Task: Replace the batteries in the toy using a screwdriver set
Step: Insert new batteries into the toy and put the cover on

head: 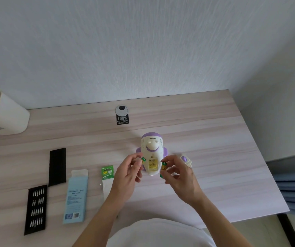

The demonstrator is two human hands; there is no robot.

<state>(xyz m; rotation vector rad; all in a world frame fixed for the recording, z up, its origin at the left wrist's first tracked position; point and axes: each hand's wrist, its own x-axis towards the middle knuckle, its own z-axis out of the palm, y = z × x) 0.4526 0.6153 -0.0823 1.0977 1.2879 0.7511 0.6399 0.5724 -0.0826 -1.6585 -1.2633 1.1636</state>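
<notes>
My left hand [128, 172] pinches a green-capped battery [143, 159] just left of the toy [152, 148], which lies on the table [214, 139] with its battery bay [152, 165] open. My right hand [178, 172] pinches a second battery [163, 166] just to its right.

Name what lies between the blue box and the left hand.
The green battery pack lies there, as the head view shows.

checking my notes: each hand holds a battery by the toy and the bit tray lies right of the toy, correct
No. The head view shows the bit tray lying left of the toy; the rest is right.
</notes>
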